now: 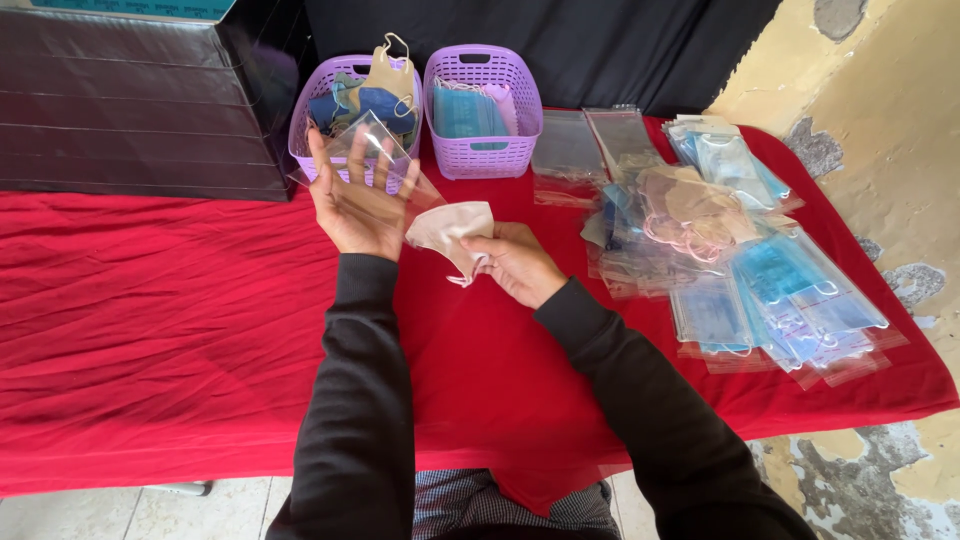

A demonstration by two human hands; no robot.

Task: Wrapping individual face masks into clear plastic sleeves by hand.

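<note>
My left hand [352, 200] is raised palm-up over the red tablecloth [150, 320], holding a clear plastic sleeve [385, 160] by its lower part; the sleeve slants up toward the baskets. My right hand [515, 262] pinches a folded beige face mask [450, 232] with a pale ear loop hanging below. The mask's left end sits at the open mouth of the sleeve, touching my left palm. Both arms wear black sleeves.
Two purple baskets stand at the back: the left one [312, 110] holds blue and beige masks, the right one [482, 150] blue and pink masks. Empty clear sleeves [590, 150] lie beside them. A heap of bagged masks [760, 290] fills the right side. A black box [130, 100] sits back left.
</note>
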